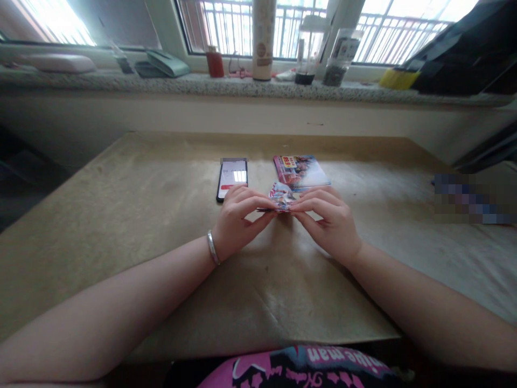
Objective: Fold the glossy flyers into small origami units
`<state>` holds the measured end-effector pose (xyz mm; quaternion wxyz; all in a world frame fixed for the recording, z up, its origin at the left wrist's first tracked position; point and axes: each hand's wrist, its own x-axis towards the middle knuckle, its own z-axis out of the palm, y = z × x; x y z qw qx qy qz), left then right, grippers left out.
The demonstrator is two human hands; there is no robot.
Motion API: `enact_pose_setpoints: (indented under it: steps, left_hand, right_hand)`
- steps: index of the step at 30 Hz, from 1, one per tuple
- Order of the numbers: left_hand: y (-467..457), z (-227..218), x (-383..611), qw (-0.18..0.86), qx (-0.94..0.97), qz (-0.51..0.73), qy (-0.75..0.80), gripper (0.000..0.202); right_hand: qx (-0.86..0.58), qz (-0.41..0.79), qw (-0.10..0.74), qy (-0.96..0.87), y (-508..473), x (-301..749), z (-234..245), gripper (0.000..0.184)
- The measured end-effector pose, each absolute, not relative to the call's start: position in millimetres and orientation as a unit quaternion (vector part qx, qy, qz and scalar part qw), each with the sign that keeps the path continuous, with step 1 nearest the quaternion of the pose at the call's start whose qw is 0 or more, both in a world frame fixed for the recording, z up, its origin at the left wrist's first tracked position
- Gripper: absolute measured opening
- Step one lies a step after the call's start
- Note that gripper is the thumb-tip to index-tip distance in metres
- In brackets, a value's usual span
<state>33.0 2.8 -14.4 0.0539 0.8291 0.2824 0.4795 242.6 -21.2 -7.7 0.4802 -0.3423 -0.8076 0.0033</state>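
Observation:
Between my hands, a little above the table (177, 302), is a colourful printed paper leaflet (282, 195) that looks folded or bent. My left hand (242, 221), with a silver bangle at the wrist, pinches its left end between thumb and fingers. The right end is pinched the same way by my right hand (329, 221). Just behind the right hand lies a stack of similar leaflets (302, 171), the top one bearing a yellow and red price mark. A phone (232, 180) with a lit screen lies behind my left hand, its lower corner near my fingers.
Along the back, a speckled stone windowsill (242, 89) carries a red bottle (215, 62), a tall pale cylinder (264, 43), clear containers (337, 59), a green folded case (167, 63) and a dark bag (464, 54). A blurred-out item (472, 199) lies at the table's right.

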Motion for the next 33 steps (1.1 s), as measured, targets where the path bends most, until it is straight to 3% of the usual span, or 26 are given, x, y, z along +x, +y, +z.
enact_pose_setpoints:
  steps: [15, 27, 33]
  left_hand:
    - [5.3, -17.6, 34.4, 0.059, 0.831, 0.482, 0.272, 0.004]
    - [3.4, -17.2, 35.3, 0.030, 0.841, 0.459, 0.285, 0.012]
    - [4.1, -17.5, 36.8, 0.030, 0.855, 0.437, 0.278, 0.005]
  right_hand:
    - [-0.346, 0.015, 0.477, -0.808, -19.2, 239.2, -9.6, 0.009]
    - [-0.361, 0.020, 0.469, -0.806, -22.7, 233.5, -8.9, 0.008]
    - [-0.348, 0.026, 0.454, -0.820, -21.5, 232.6, -10.4, 0.008]
